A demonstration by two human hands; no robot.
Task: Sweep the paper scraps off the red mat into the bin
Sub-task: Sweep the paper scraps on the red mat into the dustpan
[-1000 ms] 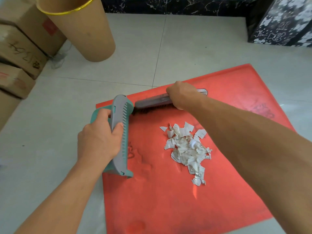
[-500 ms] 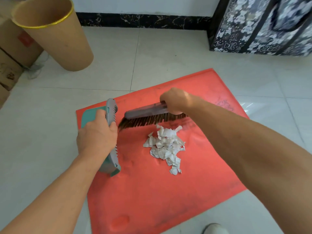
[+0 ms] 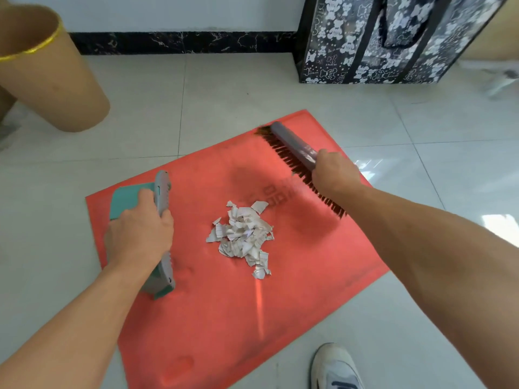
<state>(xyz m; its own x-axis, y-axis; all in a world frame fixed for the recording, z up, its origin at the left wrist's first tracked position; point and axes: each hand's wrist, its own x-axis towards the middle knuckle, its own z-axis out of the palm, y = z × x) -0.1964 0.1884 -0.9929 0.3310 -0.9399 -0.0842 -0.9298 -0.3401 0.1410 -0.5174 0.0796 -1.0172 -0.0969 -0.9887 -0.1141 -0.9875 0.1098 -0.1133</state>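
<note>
Red mat point(image 3: 309, 276) on pale floor tiles point(image 3: 238, 88) (scraps point(image 3: 243, 237) heaped), left hand point(image 3: 140, 237) gripping dustpan point(image 3: 163, 197), right hand point(image 3: 334, 175) gripping brush point(image 3: 295, 147)

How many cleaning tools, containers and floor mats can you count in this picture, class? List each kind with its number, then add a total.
Cleaning tools: 2, the dustpan and the brush
Containers: 2, the bin and the bear-print bag
Floor mats: 1, the red mat
Total: 5

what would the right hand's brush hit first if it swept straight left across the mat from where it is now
Most likely the paper scraps: they lie between the brush in the right hand and the dustpan in the left hand. Brush height above the red mat is unclear.
</note>
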